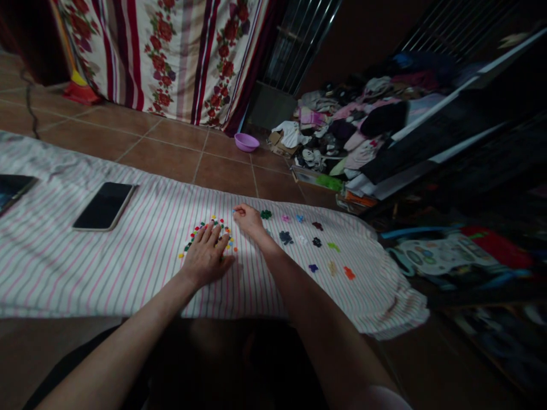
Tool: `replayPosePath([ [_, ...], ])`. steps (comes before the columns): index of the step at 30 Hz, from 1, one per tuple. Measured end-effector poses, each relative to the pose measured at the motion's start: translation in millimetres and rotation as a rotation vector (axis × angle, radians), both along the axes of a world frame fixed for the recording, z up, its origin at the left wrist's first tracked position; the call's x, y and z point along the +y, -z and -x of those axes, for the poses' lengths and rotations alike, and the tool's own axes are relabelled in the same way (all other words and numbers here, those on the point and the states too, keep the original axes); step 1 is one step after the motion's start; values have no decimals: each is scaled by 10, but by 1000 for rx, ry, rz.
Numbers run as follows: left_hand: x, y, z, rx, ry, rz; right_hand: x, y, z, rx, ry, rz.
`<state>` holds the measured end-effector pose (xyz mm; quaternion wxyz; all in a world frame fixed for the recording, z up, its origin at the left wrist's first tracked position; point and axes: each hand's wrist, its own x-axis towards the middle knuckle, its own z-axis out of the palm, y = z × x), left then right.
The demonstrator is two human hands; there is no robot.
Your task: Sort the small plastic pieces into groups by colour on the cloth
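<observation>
My left hand [207, 254] lies flat, fingers spread, on a mixed heap of small coloured pieces [188, 246]; their exact kind is too small to make out. Just right of that heap, my right hand [249, 220] is closed in a pinch, with a bit of blue at its fingertips. Beyond it sit little single-colour piles: dark green pieces [266, 214], pink pieces [285, 218], blue pieces [300, 218], dark grey pieces [286, 237] and orange pieces [349, 273], among several others. My right wrist partly hides a greyish pile.
A striped cloth [141, 267] covers the long surface. On its left lie a phone [105, 206] and another dark device [15, 189]. On the tiled floor behind stand a purple basin [247, 142] and a heap of clothes [342, 122]. A floral curtain [183, 57] hangs at the back.
</observation>
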<state>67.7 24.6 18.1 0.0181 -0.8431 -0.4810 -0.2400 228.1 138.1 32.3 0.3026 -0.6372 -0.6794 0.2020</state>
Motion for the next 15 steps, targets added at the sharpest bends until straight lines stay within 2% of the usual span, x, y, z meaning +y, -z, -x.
replayPosePath([
  [7, 14, -22, -104, 51, -80, 43, -25, 15, -543, -21, 125, -41],
  [11, 10, -41, -117, 113, -105, 57, -65, -52, -975, -89, 289, -57],
  [15, 9, -39, -122, 137, -116, 55, -146, -152, -1478, -245, 490, -84],
])
